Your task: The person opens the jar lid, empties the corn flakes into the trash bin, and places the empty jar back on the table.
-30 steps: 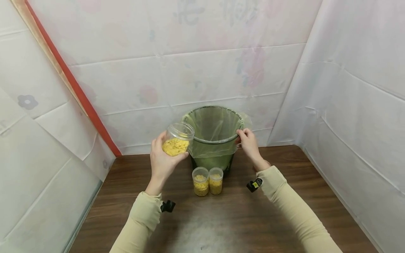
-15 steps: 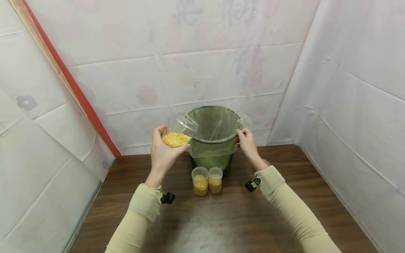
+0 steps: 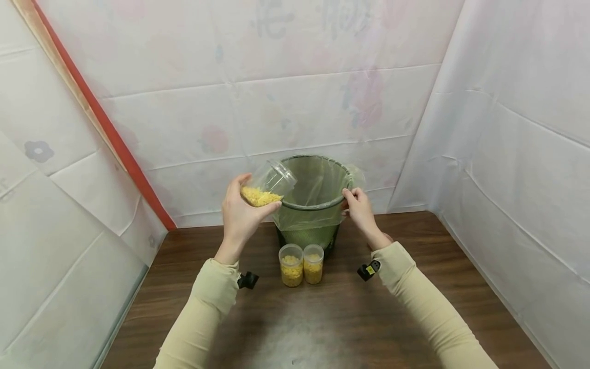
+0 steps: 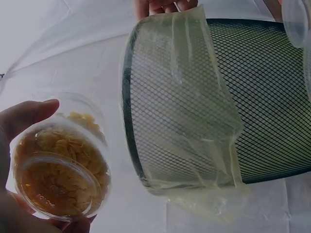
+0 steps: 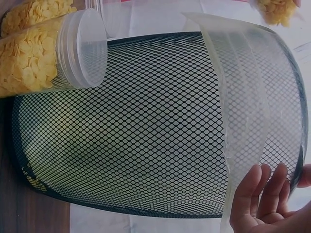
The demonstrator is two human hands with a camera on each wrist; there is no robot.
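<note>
My left hand grips a clear plastic jar, tilted with its mouth toward the wire-mesh wastebasket. Yellow flakes lie along the lower side of the jar, and its mouth overlaps the basket's left rim in the head view. A thin, see-through bin liner lines the basket and folds down over the outside. At the right of the rim, my right hand pinches the edge, thumb on top and fingers against the liner outside.
Two open clear jars of yellow flakes, a left one and a slimmer right one, stand side by side on the brown wooden table before the basket. White sheeting walls in the back and both sides.
My left hand has lifted and moved right, tipping the jar further toward the basket, so the flakes have slid along its lower side. My right hand stays at the rim.
</note>
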